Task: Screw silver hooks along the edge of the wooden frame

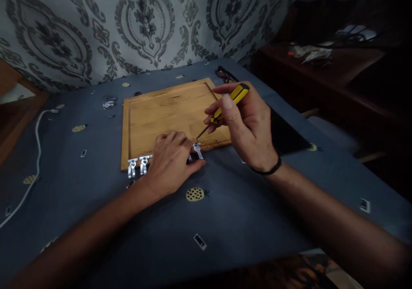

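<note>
A wooden board point(167, 109) lies on a blue patterned cloth. My right hand point(247, 128) is closed around a yellow and black screwdriver point(230, 102), whose tip points down at a small metal bracket point(197, 149) on the board's near edge. My left hand point(170, 162) rests at that edge with its fingers curled, pressing on the bracket. Two more metal brackets point(137, 164) sit on the near left edge of the board, just left of my left hand.
A white cable point(35, 152) runs along the cloth at the left. Loose metal parts point(109, 103) lie beyond the board's far left corner. Dark glasses point(225, 73) sit near its far right corner. A dark flat sheet point(286, 136) lies right of my right hand.
</note>
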